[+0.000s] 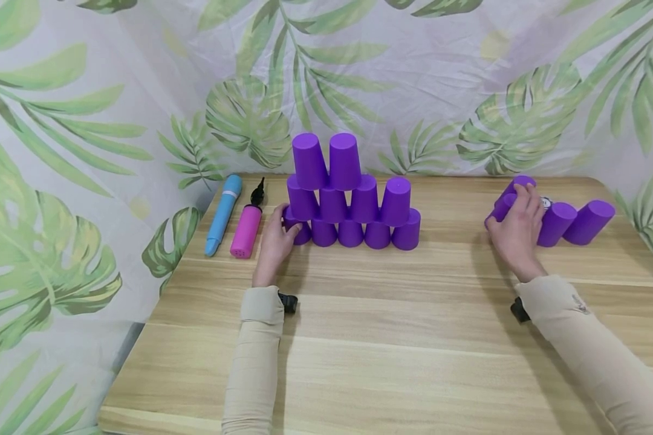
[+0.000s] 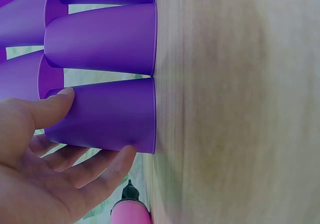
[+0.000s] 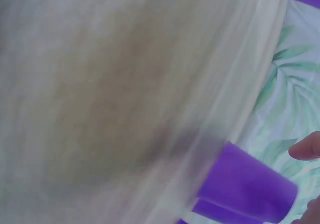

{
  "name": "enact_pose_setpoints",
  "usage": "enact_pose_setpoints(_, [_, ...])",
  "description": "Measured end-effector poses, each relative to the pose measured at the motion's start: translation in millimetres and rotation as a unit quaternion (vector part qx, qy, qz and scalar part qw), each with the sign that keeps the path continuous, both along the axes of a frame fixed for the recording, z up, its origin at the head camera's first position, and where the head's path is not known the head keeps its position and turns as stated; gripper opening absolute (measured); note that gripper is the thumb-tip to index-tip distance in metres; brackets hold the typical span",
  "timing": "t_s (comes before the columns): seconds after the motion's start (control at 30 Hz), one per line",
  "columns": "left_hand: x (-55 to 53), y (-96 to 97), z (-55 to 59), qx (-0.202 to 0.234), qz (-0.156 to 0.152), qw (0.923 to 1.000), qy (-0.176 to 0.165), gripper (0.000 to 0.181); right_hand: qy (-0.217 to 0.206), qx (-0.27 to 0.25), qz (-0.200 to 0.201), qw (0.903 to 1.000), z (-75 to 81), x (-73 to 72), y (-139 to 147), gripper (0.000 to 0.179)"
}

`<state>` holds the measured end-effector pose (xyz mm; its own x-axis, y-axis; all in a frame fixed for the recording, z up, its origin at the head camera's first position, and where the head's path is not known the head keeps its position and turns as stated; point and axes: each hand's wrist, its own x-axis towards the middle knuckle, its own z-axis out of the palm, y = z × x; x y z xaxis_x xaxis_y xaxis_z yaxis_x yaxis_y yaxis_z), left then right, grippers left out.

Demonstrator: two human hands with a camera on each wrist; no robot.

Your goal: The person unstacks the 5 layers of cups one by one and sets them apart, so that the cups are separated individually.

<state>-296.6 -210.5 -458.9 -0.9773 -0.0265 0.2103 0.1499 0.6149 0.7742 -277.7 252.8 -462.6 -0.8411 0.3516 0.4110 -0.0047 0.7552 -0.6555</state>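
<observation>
Purple cups stand upside down in a stacked wall of three rows, with two cups (image 1: 326,162) on top. My left hand (image 1: 276,238) is at the left end of the bottom row. In the left wrist view, its thumb (image 2: 62,101) and fingers curl round the end purple cup (image 2: 110,116), whose rim sits on the table. My right hand (image 1: 519,232) reaches over a separate group of purple cups at the right, its fingers loosely bent. The right wrist view shows its thumb (image 3: 306,147) apart from a purple cup (image 3: 247,184). More purple cups (image 1: 556,223) stand to its right.
Left of the wall lie a blue tube-shaped thing (image 1: 223,214) and a pink hand pump (image 1: 246,231) with a black nozzle. A small round white thing (image 1: 546,204) shows just behind my right hand. Leaf-patterned cloth (image 1: 413,90) hangs behind the wooden table (image 1: 397,338).
</observation>
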Motion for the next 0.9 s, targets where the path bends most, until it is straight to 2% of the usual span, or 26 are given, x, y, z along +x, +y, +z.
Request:
enact_pose_setpoints(0.17, [0.6, 1.8, -0.1, 0.0, -0.003, 1.0, -0.002, 0.058, 0.089, 0.041, 0.036, 0.9946, 8.8, 3.5, -11.3, 0.076])
enact_pose_setpoints(0.27, [1.0, 1.9, 0.2, 0.001, -0.004, 1.0, -0.004, 0.058, 0.131, 0.055, 0.065, 0.9877, 20.4, 1.5, -21.4, 0.075])
enact_pose_setpoints(0.4, [2.1, 0.8, 0.4, 0.004, 0.0, 0.9999, -0.009, 0.058, 0.175, 0.043, 0.119, 0.9764, 43.0, -6.4, -41.9, 0.073])
enact_pose_setpoints(0.47, [1.9, -1.0, 0.4, 0.005, 0.001, 0.9999, -0.009, 0.058, 0.197, 0.028, 0.15, 0.9685, 57.6, -11.5, -56.9, 0.07])
enact_pose_setpoints(0.57, [1.1, -2.7, -0.2, 0.007, -0.002, 1.0, -0.006, 0.058, 0.239, 0.014, 0.202, 0.9496, 80.4, -19.1, -82.7, 0.064])
enact_pose_setpoints(0.63, [1.0, -3.4, -0.4, 0.008, -0.003, 0.9999, -0.006, 0.058, 0.253, 0.003, 0.239, 0.9377, 95.3, -22.4, -102.3, 0.059])
enact_pose_setpoints(0.7, [1.1, -3.4, -0.4, 0.009, -0.004, 0.9999, -0.005, 0.059, 0.249, -0.014, 0.28, 0.927, 107.4, -23.8, -122.7, 0.055])
enact_pose_setpoints(0.73, [1.1, -3.2, -0.4, 0.01, -0.004, 0.9999, -0.005, 0.059, 0.234, -0.025, 0.299, 0.9247, 112.9, -23.6, -132.9, 0.054])
enact_pose_setpoints(0.83, [1.0, -1.7, -0.5, 0.01, -0.005, 0.9999, 0.0, 0.059, 0.173, -0.053, 0.348, 0.9198, 126.0, -21.5, -160.3, 0.058])
enact_pose_setpoints(0.9, [0.7, -0.2, -0.9, 0.007, -0.008, 0.9999, 0.004, 0.058, 0.124, -0.075, 0.367, 0.919, 132.8, -19.2, -175.1, 0.066])
